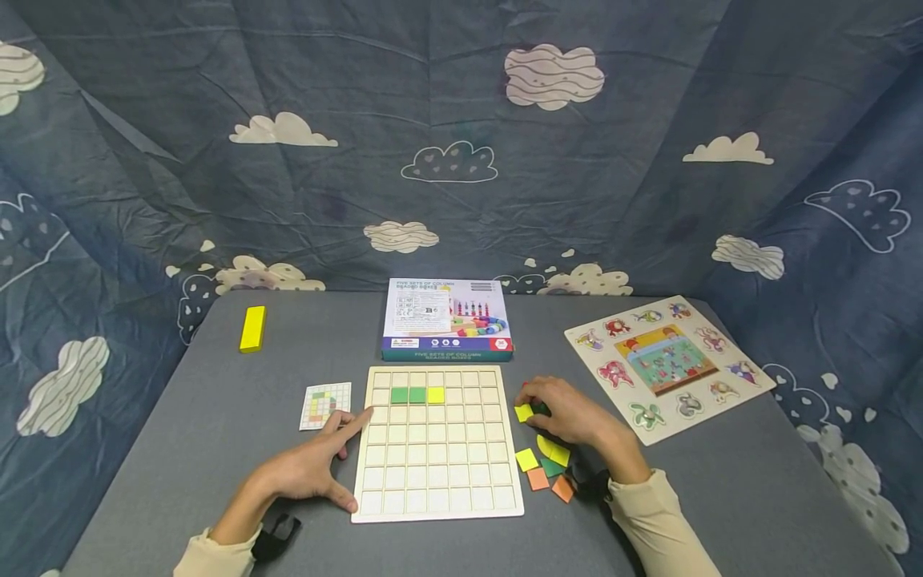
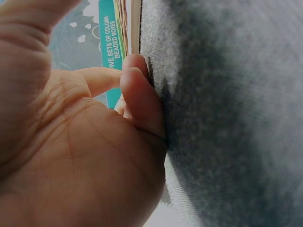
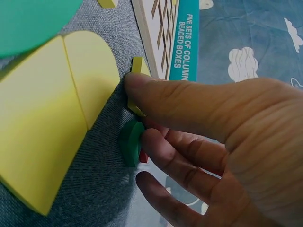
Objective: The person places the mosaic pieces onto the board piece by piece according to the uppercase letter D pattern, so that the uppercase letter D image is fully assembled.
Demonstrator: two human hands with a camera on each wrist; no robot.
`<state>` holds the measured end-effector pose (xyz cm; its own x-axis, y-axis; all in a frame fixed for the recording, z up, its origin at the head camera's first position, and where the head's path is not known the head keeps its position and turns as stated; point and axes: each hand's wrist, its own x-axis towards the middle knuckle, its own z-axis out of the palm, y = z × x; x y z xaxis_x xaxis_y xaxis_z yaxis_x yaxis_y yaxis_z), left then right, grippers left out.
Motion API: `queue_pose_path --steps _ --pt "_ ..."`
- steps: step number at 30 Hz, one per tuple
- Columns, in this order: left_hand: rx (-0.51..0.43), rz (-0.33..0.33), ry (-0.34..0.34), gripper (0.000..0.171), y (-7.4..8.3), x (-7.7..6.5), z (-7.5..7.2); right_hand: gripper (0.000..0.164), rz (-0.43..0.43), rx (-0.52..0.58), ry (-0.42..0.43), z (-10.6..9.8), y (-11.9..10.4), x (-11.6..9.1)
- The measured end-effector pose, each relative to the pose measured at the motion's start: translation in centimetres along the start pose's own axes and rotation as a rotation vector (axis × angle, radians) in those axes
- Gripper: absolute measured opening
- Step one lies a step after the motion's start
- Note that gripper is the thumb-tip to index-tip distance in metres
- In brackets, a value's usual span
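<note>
A pale wooden grid board [image 1: 427, 456] lies mid-table with two green square tiles [image 1: 408, 395] and one yellow square [image 1: 436, 395] in its second row. My left hand [image 1: 306, 465] touches the board's left edge with thumb and index finger, spread apart. To the right of the board, my right hand [image 1: 566, 410] pinches a yellow tile [image 1: 523, 413] low over the table. In the right wrist view the thumb covers part of that yellow tile [image 3: 138, 66]. Behind it are a green piece [image 3: 130, 142] and a partly hidden red one [image 3: 143, 157].
Loose yellow tiles [image 1: 526, 459], orange tiles [image 1: 538, 479] and a green piece lie near my right wrist. A printed pattern card [image 1: 310, 405] is left of the board. Behind stand a beaded-toy box [image 1: 447, 320], a yellow block [image 1: 252, 328] and a picture puzzle [image 1: 591, 377].
</note>
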<state>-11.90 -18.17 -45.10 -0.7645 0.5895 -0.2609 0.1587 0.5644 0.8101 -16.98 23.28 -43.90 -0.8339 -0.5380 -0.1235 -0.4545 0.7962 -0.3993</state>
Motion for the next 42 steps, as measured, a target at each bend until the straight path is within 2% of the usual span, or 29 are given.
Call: queue_pose_path --steps 15,22,27,34,42 --pt "-0.010 0.007 -0.010 0.130 -0.2 0.1 0.0 0.026 0.003 -0.002 0.010 0.1 -0.2 0.1" --pt "-0.007 0.008 -0.004 0.129 -0.4 0.1 0.0 0.025 -0.046 0.007 0.058 -0.1 -0.6 0.5" --pt "-0.004 0.001 -0.004 0.129 -0.3 0.0 0.0 0.025 -0.079 -0.009 0.066 -0.4 -1.2 1.0" --pt "-0.002 0.004 -0.002 0.129 -0.3 0.0 0.0 0.027 -0.068 -0.021 0.049 -0.7 -2.2 1.7" --pt "-0.008 0.002 -0.003 0.129 -0.4 0.0 0.1 0.028 -0.101 -0.004 0.055 -0.4 -3.9 2.8"
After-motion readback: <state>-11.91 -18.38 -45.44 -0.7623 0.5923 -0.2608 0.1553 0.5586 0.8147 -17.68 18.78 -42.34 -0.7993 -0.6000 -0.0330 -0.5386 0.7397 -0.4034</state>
